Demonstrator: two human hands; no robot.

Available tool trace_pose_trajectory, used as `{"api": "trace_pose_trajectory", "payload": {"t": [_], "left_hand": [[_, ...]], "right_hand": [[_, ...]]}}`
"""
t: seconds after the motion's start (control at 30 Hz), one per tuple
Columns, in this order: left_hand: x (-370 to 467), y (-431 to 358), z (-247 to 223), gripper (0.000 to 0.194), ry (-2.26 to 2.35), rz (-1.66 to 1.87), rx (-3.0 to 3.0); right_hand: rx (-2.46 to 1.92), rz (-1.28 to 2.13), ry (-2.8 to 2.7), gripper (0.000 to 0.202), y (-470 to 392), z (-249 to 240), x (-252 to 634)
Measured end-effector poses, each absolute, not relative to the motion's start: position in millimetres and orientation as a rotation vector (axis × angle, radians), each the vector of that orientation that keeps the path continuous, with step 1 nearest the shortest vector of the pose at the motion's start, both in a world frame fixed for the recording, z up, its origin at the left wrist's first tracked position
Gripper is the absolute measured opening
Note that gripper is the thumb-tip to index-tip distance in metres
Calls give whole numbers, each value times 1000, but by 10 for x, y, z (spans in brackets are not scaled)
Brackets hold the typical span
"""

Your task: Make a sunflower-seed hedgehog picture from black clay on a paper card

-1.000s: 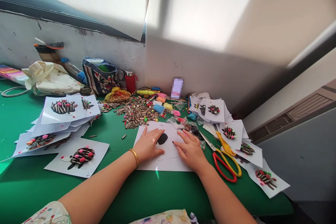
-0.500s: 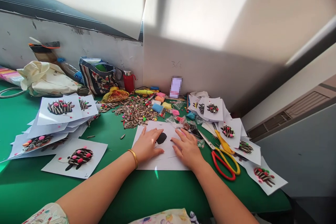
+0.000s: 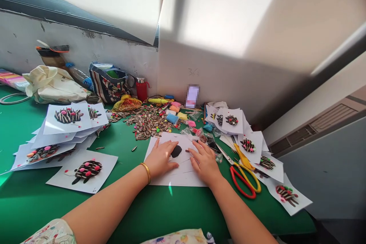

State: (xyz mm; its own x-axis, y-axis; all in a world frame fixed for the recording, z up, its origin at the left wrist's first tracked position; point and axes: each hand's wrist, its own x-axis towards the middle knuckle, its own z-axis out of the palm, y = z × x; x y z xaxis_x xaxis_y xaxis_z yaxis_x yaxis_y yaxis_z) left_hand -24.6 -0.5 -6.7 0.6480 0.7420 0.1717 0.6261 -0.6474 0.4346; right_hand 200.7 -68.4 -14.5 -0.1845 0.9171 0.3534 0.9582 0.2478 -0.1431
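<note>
Your right hand (image 3: pixel 204 162) sits slightly farther from you than half a second ago; your left hand (image 3: pixel 161 160) stays put. Both hands' fingers are outstretched on the white sheet (image 3: pixel 178 179), clasping nothing. The black oval (image 3: pixel 176 151) lies on it between them, just beside your left fingertips. Beyond, seeds (image 3: pixel 150 122) lie heaped.

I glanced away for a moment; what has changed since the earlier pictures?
The right hand has shifted slightly away from the person over the white paper, and more of a small dark piece shows at its fingertips. Nothing was visibly picked up or released. The left hand, black oval and scissors stayed put.
</note>
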Motion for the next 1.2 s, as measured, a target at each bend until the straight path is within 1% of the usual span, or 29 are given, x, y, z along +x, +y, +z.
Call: {"api": "trace_pose_trajectory", "payload": {"t": [0.1,0.23,0.4,0.5,0.6,0.7,0.83,0.97,1.1,1.2], "left_hand": [[-245,-5,-75,79,1094,479,2539],[-246,-6,-84,80,1093,477,2544],[-248,-12,-81,79,1096,472,2541],[-247,-14,-81,78,1097,475,2533],[-245,-18,-84,78,1103,473,2526],[-244,-30,-76,79,1118,476,2532],[-242,-67,-29,81,1143,503,2547],[-240,-107,29,82,1177,517,2565],[-236,-111,28,85,1125,514,2589],[-235,-98,-5,86,1031,477,2602]], "right_hand": [[-1741,-126,-2190,39,-685,-166,1986],[-1707,-124,-2190,30,-694,-150,1962],[-1748,-140,-2201,35,-693,-139,1963],[-1722,-132,-2193,30,-691,-154,1965],[-1705,-117,-2180,32,-693,-157,1954],[-1633,-96,-2156,27,-684,-129,1966],[-1577,-153,-1915,30,-636,-81,2160],[-1726,-165,-1688,29,-595,-97,2475],[-1812,-99,-1815,26,-573,-155,2563],[-1878,-160,-1980,26,-545,-160,2487]]}}
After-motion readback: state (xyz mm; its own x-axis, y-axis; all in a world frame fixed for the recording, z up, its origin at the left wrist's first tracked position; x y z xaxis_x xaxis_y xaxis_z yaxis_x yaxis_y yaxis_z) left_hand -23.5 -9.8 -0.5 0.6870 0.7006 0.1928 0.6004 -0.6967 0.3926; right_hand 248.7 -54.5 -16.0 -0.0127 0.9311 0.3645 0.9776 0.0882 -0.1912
